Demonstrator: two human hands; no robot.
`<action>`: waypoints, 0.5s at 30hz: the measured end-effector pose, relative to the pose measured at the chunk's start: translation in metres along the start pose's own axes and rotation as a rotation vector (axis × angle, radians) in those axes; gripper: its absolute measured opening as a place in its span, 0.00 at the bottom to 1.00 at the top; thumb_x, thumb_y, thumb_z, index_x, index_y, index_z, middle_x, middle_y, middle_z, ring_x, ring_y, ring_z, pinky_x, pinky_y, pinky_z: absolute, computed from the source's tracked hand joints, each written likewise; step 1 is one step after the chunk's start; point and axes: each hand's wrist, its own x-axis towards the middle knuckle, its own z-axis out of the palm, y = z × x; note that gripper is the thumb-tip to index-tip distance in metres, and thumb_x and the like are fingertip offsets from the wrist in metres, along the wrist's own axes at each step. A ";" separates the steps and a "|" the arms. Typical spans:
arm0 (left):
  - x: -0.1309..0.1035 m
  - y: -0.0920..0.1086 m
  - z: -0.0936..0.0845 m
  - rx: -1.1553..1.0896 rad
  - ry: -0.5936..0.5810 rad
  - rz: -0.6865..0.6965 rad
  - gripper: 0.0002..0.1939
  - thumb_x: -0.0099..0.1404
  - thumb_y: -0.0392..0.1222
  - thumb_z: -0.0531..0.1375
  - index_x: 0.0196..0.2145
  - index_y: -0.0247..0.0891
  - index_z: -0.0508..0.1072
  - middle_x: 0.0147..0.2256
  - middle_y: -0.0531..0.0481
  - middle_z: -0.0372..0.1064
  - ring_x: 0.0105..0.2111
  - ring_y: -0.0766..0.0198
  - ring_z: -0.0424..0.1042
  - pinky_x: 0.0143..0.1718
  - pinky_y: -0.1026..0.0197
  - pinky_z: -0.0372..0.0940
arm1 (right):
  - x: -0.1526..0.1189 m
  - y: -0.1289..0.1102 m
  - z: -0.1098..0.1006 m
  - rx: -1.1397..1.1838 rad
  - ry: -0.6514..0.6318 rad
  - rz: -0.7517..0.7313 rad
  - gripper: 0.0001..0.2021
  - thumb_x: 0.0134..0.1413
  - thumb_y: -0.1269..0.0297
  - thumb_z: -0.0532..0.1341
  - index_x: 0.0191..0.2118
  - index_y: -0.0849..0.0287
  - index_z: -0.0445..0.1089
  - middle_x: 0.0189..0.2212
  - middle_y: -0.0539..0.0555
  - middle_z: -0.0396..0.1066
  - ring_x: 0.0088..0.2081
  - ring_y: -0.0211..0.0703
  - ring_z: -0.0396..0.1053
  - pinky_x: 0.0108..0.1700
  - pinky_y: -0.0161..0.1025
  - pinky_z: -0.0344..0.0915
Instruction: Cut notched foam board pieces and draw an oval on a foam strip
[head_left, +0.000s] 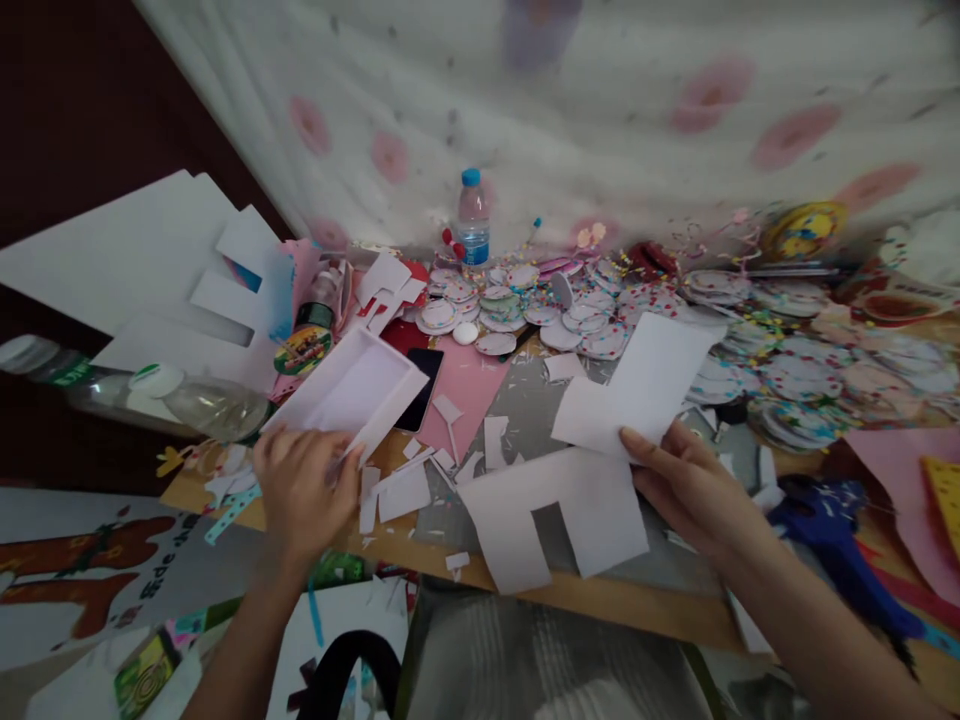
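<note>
On the left, my left hand (311, 490) grips the near end of a shallow white paper box (345, 385), tilted with its hollow side showing. My right hand (686, 485) pinches a white card piece (656, 375) between thumb and fingers, holding it above the table. Just below that card lies a larger white card cutout (510, 510) with a notch in its lower edge; whether the two touch I cannot tell. A dark phone (421, 390) rests beside the box, next to a sheet of pink paper (469, 385).
Decorated white discs (592, 315) are heaped along the back. A water bottle (472, 220) stands behind them, and clear bottles (202, 400) lie at left. A blue glue gun (840, 540) lies at right. Paper scraps (405, 495) litter the table; a stool (547, 650) is at the front.
</note>
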 end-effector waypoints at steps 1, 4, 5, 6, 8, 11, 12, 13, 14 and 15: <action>-0.005 0.003 -0.006 -0.005 0.028 -0.017 0.04 0.60 0.39 0.61 0.30 0.41 0.68 0.24 0.51 0.69 0.32 0.56 0.67 0.53 0.46 0.56 | 0.001 0.001 0.000 -0.003 -0.003 0.001 0.15 0.45 0.61 0.70 0.41 0.49 0.72 0.43 0.49 0.77 0.43 0.46 0.75 0.44 0.40 0.73; -0.022 0.016 -0.021 -0.004 0.049 -0.100 0.05 0.60 0.39 0.62 0.29 0.41 0.68 0.23 0.53 0.68 0.30 0.58 0.67 0.54 0.46 0.56 | 0.003 0.004 0.000 0.003 -0.021 -0.005 0.13 0.46 0.61 0.69 0.41 0.49 0.73 0.42 0.49 0.77 0.40 0.44 0.76 0.43 0.38 0.73; -0.027 0.020 -0.024 0.010 0.046 -0.116 0.05 0.60 0.39 0.62 0.29 0.41 0.68 0.23 0.53 0.68 0.30 0.58 0.68 0.54 0.46 0.56 | 0.003 0.005 -0.001 0.010 -0.031 -0.007 0.13 0.47 0.61 0.69 0.41 0.49 0.73 0.42 0.49 0.78 0.39 0.42 0.76 0.42 0.37 0.72; -0.032 0.024 -0.026 0.036 0.041 -0.119 0.04 0.60 0.39 0.62 0.29 0.41 0.68 0.23 0.53 0.68 0.30 0.57 0.68 0.54 0.45 0.56 | 0.003 0.005 -0.001 0.017 -0.042 -0.008 0.13 0.47 0.61 0.69 0.41 0.49 0.73 0.42 0.49 0.78 0.38 0.41 0.76 0.42 0.37 0.72; -0.040 0.028 -0.027 0.105 0.026 -0.109 0.03 0.60 0.39 0.61 0.30 0.41 0.69 0.23 0.52 0.69 0.30 0.56 0.68 0.54 0.44 0.55 | 0.003 0.005 -0.002 0.022 -0.061 -0.008 0.13 0.47 0.62 0.69 0.41 0.50 0.73 0.42 0.49 0.78 0.38 0.41 0.75 0.43 0.36 0.72; -0.048 0.027 -0.023 0.204 -0.005 -0.101 0.03 0.60 0.39 0.61 0.30 0.40 0.69 0.23 0.50 0.71 0.30 0.55 0.69 0.53 0.43 0.55 | 0.003 0.004 -0.002 0.018 -0.080 -0.012 0.14 0.48 0.61 0.69 0.42 0.50 0.72 0.42 0.50 0.77 0.41 0.43 0.75 0.43 0.37 0.71; -0.051 0.025 -0.020 0.225 -0.019 -0.102 0.03 0.60 0.39 0.61 0.30 0.40 0.69 0.24 0.49 0.72 0.31 0.55 0.69 0.53 0.43 0.55 | 0.003 0.004 -0.001 0.014 -0.086 -0.014 0.14 0.48 0.61 0.69 0.43 0.50 0.72 0.42 0.50 0.77 0.41 0.44 0.75 0.42 0.37 0.72; -0.053 0.023 -0.017 0.242 -0.035 -0.106 0.03 0.60 0.38 0.61 0.30 0.40 0.69 0.25 0.49 0.73 0.31 0.54 0.69 0.52 0.43 0.55 | 0.003 0.004 -0.001 0.006 -0.092 -0.015 0.14 0.48 0.60 0.68 0.43 0.50 0.72 0.43 0.50 0.77 0.42 0.44 0.75 0.42 0.37 0.72; -0.055 0.020 -0.014 0.254 -0.056 -0.105 0.03 0.61 0.38 0.60 0.31 0.40 0.69 0.25 0.48 0.73 0.31 0.54 0.69 0.52 0.42 0.55 | 0.003 0.005 0.000 -0.004 -0.100 -0.014 0.15 0.49 0.60 0.68 0.44 0.50 0.71 0.43 0.50 0.77 0.42 0.44 0.75 0.42 0.37 0.71; -0.058 0.018 -0.011 0.264 -0.082 -0.106 0.02 0.61 0.38 0.60 0.31 0.40 0.68 0.26 0.48 0.73 0.32 0.53 0.69 0.52 0.42 0.55 | 0.004 0.007 0.001 -0.019 -0.108 -0.014 0.15 0.49 0.60 0.68 0.44 0.51 0.71 0.44 0.51 0.77 0.42 0.44 0.74 0.42 0.37 0.71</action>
